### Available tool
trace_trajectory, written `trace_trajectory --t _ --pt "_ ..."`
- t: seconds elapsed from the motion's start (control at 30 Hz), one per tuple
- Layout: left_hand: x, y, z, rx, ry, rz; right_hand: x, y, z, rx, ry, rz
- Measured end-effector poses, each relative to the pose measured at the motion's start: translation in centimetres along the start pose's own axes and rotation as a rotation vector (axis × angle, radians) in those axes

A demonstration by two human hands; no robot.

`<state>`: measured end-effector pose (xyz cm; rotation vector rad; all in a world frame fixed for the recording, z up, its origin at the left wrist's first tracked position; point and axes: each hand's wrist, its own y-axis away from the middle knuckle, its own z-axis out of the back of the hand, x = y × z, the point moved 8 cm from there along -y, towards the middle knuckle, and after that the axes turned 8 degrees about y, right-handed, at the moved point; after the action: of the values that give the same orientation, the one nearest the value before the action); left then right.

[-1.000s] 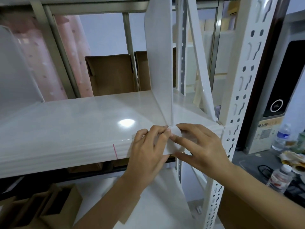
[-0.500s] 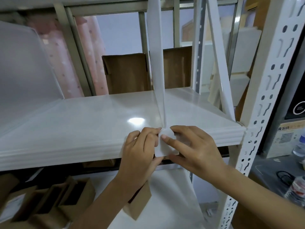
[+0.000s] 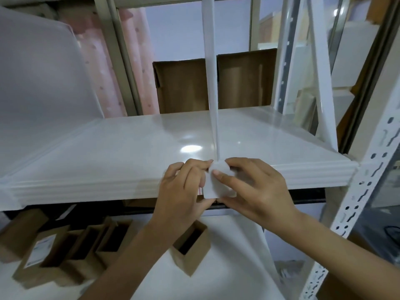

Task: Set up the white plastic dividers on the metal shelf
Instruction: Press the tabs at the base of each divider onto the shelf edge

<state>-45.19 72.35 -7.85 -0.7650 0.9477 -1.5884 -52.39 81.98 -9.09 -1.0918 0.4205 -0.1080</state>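
Both forearms reaching up from below, converging at front edge of metal shelf (image 3: 91, 182). Left hand (image 3: 181, 191) curling fingers, pinching divider's front tab (image 3: 216, 185) from left. Right hand (image 3: 255, 191) gripping same tab from right, index fingertip pressing its face, thumb underneath.

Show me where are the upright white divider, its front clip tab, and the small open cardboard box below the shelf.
upright white divider (image 3: 210, 83), head view, on its thin front edge.
front clip tab (image 3: 216, 187), head view, on its flat face.
small open cardboard box (image 3: 192, 256), head view, on its front corner.
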Motion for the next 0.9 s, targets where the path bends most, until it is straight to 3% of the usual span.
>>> trace_trajectory --t 0.33,0.9 --pt "0.38 0.24 0.10 -0.015 0.013 -0.018 0.15 0.21 0.07 -0.063 -0.002 -0.015" --pt "0.14 0.60 0.19 -0.056 -0.040 -0.044 -0.06 0.36 -0.05 -0.022 -0.023 -0.074"
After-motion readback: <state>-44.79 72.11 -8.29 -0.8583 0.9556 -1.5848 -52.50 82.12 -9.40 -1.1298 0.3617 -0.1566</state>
